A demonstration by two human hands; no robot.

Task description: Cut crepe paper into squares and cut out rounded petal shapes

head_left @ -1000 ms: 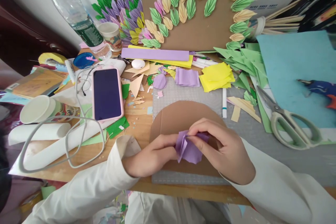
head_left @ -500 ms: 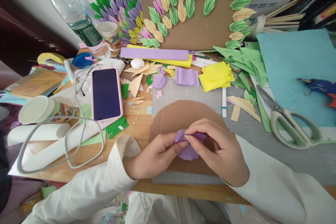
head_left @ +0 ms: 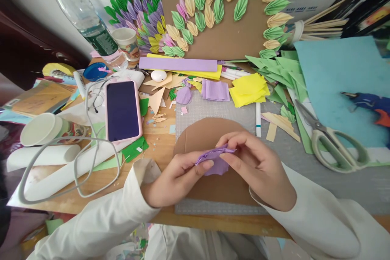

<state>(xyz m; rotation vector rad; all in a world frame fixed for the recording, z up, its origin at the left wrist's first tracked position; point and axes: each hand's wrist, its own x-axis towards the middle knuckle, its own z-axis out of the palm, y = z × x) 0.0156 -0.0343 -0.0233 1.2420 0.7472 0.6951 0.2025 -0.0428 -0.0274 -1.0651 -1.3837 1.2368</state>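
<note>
My right hand (head_left: pixel 258 168) has shifted outward from my left hand (head_left: pixel 173 178), so both pinch the purple paper (head_left: pixel 217 166) over the cardboard (head_left: pixel 210 128), its edge drawn longer, seemingly shaping its folds

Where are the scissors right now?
In the head view, the scissors lie on the right side, to the right of the right hand, at the light blue sheet's lower-left corner.

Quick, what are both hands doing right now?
Left hand: closed, pinching purple paper at its left end.
Right hand: closed, pinching the same paper's right end.
</note>
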